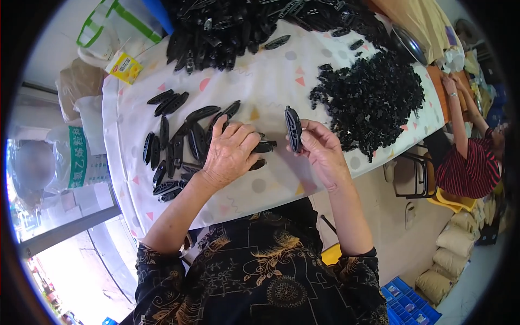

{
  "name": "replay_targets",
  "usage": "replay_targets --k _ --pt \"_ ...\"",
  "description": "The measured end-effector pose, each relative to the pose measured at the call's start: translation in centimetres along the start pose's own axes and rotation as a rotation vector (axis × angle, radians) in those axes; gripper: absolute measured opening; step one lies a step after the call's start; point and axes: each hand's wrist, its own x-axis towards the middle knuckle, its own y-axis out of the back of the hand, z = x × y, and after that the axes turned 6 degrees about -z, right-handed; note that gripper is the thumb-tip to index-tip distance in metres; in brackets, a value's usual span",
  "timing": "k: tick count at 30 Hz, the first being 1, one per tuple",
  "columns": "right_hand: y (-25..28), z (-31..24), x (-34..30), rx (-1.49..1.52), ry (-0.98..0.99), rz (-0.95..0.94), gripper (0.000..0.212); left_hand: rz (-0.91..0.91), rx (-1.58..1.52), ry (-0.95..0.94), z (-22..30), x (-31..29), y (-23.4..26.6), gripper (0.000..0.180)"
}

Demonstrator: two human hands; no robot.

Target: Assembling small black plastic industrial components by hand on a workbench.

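Note:
My right hand (324,149) pinches a long black plastic part (293,129) between thumb and fingers, held upright above the tablecloth with its ribbed side showing. Over a loose group of similar black parts (197,142) lies my left hand (232,149), back upward and fingers bent down. Its fingertips touch or hover at the parts; whether they grip one is hidden beneath the hand. One black part (264,146) sticks out just right of the left fingers. Several more lie scattered to the left of that hand.
A heap of small black pieces (371,100) covers the table's right side. At the back rises a large pile of long black parts (216,35). A yellow carton (124,68) stands at the far left corner. Another person in a striped shirt (471,168) sits at right.

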Motion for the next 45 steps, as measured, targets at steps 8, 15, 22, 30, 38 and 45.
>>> replay_targets --k 8,15,22,30,38,45 --pt "-6.7 5.8 1.3 -0.368 0.203 0.002 0.026 0.065 0.071 0.043 -2.6 -3.9 1.8 0.039" --pt "-10.0 7.3 5.3 -0.992 0.501 -0.100 0.020 0.070 0.151 0.235 -6.3 -8.5 3.7 0.043" --pt "-8.6 2.6 12.1 -1.239 0.770 -0.348 0.042 -0.015 0.120 -0.028 0.2 -6.6 2.8 0.056" --pt "-13.5 4.9 18.4 -1.395 0.678 -0.683 0.062 -0.035 0.196 0.081 -1.3 -4.8 1.3 0.047" --pt "-19.6 8.1 21.3 -1.435 0.729 -0.662 0.055 0.032 0.145 0.111 -6.0 -8.8 3.9 0.032" --pt "-27.4 13.4 22.3 -1.220 0.820 -0.664 0.036 0.086 0.186 0.185 -10.8 -14.6 6.8 0.029"
